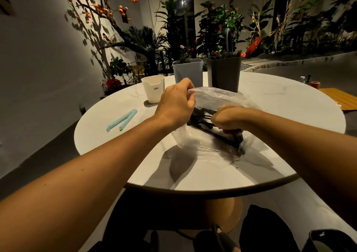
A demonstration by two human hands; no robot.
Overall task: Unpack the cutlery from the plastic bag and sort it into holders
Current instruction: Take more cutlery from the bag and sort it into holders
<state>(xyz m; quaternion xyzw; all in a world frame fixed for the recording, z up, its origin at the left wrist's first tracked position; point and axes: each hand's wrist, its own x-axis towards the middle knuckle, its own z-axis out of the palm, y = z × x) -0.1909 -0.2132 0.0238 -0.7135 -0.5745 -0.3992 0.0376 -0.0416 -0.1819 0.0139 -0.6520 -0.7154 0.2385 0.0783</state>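
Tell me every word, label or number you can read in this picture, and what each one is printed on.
"CRBW": dark letters on the front of the white holder, as best they read at this size.
A smaller line sits just under those letters on the same holder, too small to read.
No text shows on the blue-grey holder, the dark grey holder, the plastic bag or the light blue clip.

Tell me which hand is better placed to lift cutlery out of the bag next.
Probably the right hand: it already grips the black cutlery by the handles, inside the plastic bag. The left hand pinches the bag's upper edge, holding it open.
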